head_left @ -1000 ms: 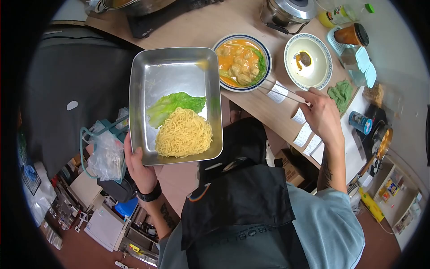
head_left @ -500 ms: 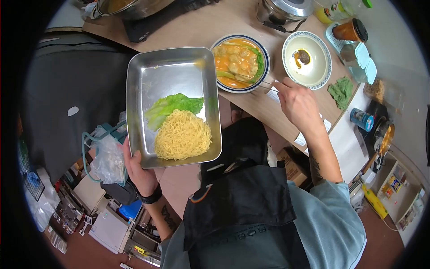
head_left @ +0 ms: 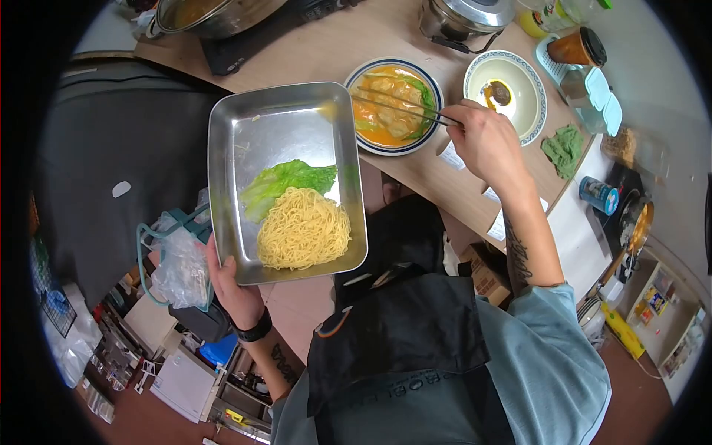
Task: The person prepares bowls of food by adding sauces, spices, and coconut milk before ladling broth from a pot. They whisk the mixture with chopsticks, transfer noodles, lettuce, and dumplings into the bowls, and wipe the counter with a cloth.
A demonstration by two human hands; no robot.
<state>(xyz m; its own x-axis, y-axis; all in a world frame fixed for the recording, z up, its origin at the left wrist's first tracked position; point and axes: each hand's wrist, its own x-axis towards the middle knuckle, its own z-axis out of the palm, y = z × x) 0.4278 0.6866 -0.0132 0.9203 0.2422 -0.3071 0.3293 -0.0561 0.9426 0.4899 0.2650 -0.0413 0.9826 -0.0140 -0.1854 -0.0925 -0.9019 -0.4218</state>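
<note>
My left hand [head_left: 234,291] grips the lower left corner of a rectangular steel tray [head_left: 282,93], thumb on the rim. A mound of yellow noodles [head_left: 305,230] lies in the tray's near half, with a green lettuce leaf [head_left: 293,179] beside it. Closed around a pair of metal chopsticks [head_left: 415,105] is my right hand [head_left: 486,141]. Their tips reach over the blue-rimmed plate [head_left: 439,111], which holds dumplings [head_left: 386,96] in orange sauce with green leaves along one side. The tray overlaps the plate's left edge in this view.
Right of the plate stands a patterned bowl [head_left: 540,111] with dark paste in it. A green cloth [head_left: 564,151] lies at the table's right. A steel pot [head_left: 463,22], a burner [head_left: 274,33] with a pan, and a blue can [head_left: 598,194] are farther off.
My right hand has moved slightly up and left, and the chopstick tips have shifted from the plate's lower part to higher over the dumplings. The tray stays nearly in place.
</note>
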